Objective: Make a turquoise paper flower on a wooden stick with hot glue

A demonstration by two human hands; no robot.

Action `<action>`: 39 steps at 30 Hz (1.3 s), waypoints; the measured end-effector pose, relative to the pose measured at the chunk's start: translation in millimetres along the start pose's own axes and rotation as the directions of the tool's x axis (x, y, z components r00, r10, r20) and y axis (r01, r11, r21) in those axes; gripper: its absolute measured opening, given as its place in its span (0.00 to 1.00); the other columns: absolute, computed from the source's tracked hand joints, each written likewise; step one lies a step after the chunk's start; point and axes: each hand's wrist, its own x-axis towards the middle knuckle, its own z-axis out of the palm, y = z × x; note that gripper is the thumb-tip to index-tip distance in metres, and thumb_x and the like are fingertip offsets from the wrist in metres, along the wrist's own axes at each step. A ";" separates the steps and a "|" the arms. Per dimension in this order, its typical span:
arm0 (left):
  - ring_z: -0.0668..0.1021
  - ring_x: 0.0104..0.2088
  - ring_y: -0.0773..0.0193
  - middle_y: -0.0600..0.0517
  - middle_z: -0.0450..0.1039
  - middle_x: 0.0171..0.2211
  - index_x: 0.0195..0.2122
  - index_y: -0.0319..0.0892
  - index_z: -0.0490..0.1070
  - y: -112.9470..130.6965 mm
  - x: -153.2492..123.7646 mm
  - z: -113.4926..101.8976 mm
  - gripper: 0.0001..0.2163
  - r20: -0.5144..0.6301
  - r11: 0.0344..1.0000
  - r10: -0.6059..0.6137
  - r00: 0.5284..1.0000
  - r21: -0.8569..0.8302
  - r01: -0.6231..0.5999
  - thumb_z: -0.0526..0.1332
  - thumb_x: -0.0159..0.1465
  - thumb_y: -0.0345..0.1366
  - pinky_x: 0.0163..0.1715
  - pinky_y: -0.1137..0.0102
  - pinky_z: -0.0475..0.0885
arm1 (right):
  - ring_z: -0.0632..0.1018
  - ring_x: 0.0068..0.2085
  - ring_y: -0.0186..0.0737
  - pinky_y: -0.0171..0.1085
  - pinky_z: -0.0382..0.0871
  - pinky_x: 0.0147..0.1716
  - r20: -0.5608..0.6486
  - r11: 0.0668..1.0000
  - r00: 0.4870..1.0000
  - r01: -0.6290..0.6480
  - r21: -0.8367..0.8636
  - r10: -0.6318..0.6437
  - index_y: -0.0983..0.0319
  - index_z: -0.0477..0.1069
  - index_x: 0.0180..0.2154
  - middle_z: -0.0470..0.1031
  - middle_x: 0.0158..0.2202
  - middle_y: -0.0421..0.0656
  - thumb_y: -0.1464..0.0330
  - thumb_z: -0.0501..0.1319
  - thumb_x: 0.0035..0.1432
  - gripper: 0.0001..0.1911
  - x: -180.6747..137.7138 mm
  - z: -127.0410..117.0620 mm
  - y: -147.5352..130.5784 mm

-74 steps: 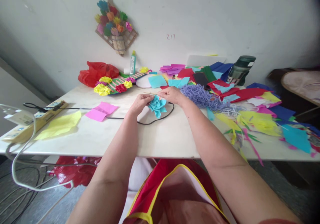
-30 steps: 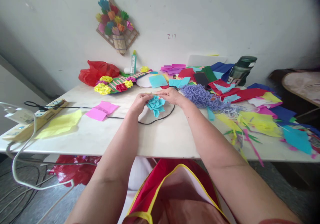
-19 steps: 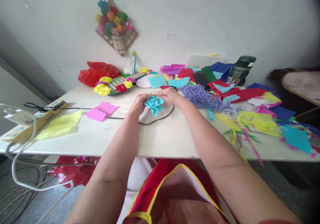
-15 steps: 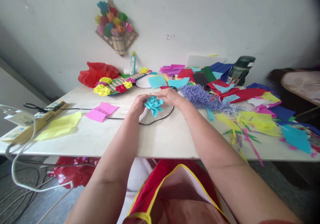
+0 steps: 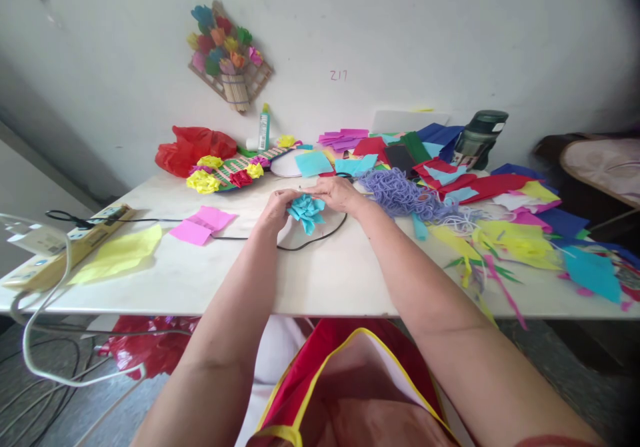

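Observation:
A crumpled light-blue paper flower (image 5: 306, 211) sits between my two hands above the white table (image 5: 320, 280). My left hand (image 5: 277, 208) curls round its left side with the fingers closed on the paper. My right hand (image 5: 337, 194) pinches the flower's top right edge. A thin stick seems to run along the top of the flower between the fingertips, but it is too small to be sure. A black cable (image 5: 320, 234) loops on the table just under the flower.
A pink folded sheet (image 5: 203, 224) and a yellow sheet (image 5: 117, 254) lie at left beside a power strip (image 5: 65, 247). Purple yarn (image 5: 397, 192), coloured paper scraps (image 5: 505, 234) and a dark bottle (image 5: 479, 139) crowd the right. A glue bottle (image 5: 263, 127) and a red bag (image 5: 193, 146) stand at the back.
Both hands have drawn closer together round the blue flower and turned it slightly, and the flower has shifted a little to the left and away from me.

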 end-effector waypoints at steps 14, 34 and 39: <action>0.66 0.17 0.71 0.56 0.65 0.14 0.16 0.39 0.71 7.1 -4.3 4.5 0.08 0.089 0.996 0.037 0.995 0.080 -0.045 0.67 0.42 0.37 0.18 0.73 0.58 | 0.78 0.36 0.37 0.31 0.64 0.34 -0.040 0.971 0.992 -0.111 0.212 0.122 0.61 0.82 0.34 0.82 0.31 0.40 0.62 0.59 0.62 0.15 -1.0 3.1 -3.4; 0.64 0.15 0.72 0.57 0.61 0.13 0.16 0.41 0.65 10.2 -6.3 6.9 0.11 0.129 0.996 -0.022 0.991 0.090 0.010 0.68 0.44 0.37 0.15 0.73 0.59 | 0.78 0.39 0.36 0.33 0.63 0.34 -0.086 0.985 0.987 -0.126 0.120 0.137 0.56 0.84 0.36 0.82 0.37 0.40 0.67 0.64 0.58 0.09 2.5 0.5 -8.8; 0.65 0.15 0.71 0.57 0.61 0.13 0.16 0.41 0.66 9.7 -5.8 6.3 0.10 0.125 0.997 -0.029 0.992 0.081 0.019 0.67 0.44 0.36 0.16 0.73 0.60 | 0.77 0.37 0.35 0.33 0.65 0.35 -0.105 0.970 0.979 -0.156 0.184 0.177 0.58 0.84 0.34 0.81 0.40 0.41 0.69 0.66 0.54 0.07 5.8 3.5 -6.1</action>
